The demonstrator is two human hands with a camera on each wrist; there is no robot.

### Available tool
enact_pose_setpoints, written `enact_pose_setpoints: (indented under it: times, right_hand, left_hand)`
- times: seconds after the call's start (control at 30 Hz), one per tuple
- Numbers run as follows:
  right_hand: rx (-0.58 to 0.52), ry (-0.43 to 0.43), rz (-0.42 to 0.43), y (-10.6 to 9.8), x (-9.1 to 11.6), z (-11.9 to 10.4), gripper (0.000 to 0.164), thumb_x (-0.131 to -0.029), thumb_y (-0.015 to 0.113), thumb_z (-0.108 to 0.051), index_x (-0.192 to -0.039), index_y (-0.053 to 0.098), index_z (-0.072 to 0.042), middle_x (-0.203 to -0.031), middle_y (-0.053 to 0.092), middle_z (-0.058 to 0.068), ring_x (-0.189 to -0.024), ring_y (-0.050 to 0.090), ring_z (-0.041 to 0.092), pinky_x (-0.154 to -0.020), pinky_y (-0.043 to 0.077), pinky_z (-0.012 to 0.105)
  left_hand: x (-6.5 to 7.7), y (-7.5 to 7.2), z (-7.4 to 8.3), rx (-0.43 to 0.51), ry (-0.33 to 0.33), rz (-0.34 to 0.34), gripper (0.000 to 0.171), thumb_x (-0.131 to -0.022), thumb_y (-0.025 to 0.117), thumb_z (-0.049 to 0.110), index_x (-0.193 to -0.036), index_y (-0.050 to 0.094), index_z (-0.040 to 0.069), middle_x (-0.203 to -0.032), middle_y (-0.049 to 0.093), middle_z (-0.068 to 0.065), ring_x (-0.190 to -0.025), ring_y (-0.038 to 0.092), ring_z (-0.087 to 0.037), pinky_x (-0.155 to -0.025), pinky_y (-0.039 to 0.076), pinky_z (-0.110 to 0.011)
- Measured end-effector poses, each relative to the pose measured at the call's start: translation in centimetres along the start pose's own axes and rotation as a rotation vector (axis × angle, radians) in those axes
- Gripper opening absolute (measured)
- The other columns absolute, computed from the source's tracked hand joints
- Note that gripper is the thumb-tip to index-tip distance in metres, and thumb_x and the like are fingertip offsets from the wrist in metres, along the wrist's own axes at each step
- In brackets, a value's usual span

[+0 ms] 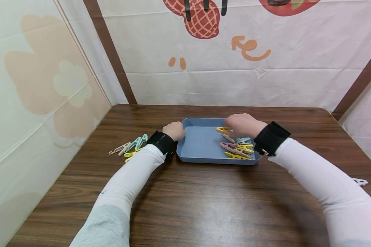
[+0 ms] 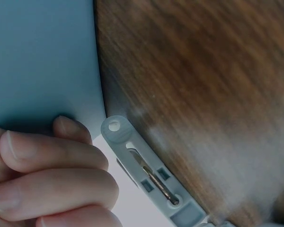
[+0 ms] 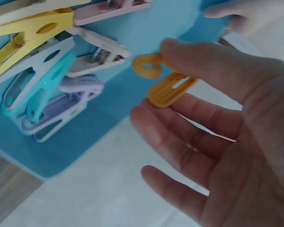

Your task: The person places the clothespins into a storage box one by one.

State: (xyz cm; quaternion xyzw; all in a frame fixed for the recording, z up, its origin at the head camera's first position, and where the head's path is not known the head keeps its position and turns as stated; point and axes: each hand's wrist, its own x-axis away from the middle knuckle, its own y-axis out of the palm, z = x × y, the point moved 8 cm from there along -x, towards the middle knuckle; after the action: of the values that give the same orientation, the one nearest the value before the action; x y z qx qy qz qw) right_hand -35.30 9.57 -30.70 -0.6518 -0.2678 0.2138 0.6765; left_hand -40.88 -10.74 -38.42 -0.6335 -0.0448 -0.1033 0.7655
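In the head view, my left hand is at the left rim of a shallow blue tray. Its fingers are curled against the tray's edge in the left wrist view, gripping there. A pale grey clothespin with a metal spring appears right beside those knuckles. Over the tray's right half, my right hand pinches an orange clothespin between thumb and fingers. Below it, several clothespins lie in a loose heap, among them a yellow clothespin, a turquoise clothespin and a purple clothespin.
Left of the tray, pink clothespins, teal clothespins and yellow clothespins lie on the brown wooden table. A white clothespin sits at the far right, partly behind my sleeve. A printed white cloth hangs behind the table.
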Motion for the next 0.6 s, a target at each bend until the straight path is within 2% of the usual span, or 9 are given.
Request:
enact_pose_setpoints:
  times: [0.13,0.3,0.6]
  right_hand:
    - [0.005,0.023,-0.049,1.0,-1.7,0.1,0.021,-0.083,0.075,-0.014,-0.098,0.066,-0.002,-0.081,0.060,0.006,-0.071,0.054,0.021,-0.066,0.049,0.036]
    - [0.047,0.037,-0.045,1.1,-3.4,-0.2,0.016,-0.083,0.072,-0.010,-0.095,0.066,-0.002,-0.076,0.057,0.006,-0.068,0.050,0.021,-0.064,0.047,0.035]
    - [0.032,0.093,-0.090,2.4,-4.9,-0.7,0.011,-0.085,0.068,-0.004,-0.095,0.066,-0.002,-0.075,0.057,0.006,-0.067,0.051,0.021,-0.065,0.046,0.034]
  left_hand:
    - [0.2,0.0,0.2,0.002,0.002,-0.008,0.031,-0.096,0.044,0.016,-0.067,0.049,0.012,-0.069,0.051,-0.004,-0.062,0.053,-0.018,-0.056,0.043,-0.033]
    - [0.3,-0.2,0.2,-0.003,0.002,0.005,0.031,-0.096,0.044,0.016,-0.066,0.048,0.012,-0.069,0.051,-0.004,-0.062,0.053,-0.018,-0.056,0.043,-0.033]
    - [0.2,-0.1,0.0,0.000,-0.004,-0.005,0.030,-0.097,0.044,0.018,-0.068,0.049,0.012,-0.071,0.053,-0.005,-0.064,0.054,-0.019,-0.058,0.044,-0.034]
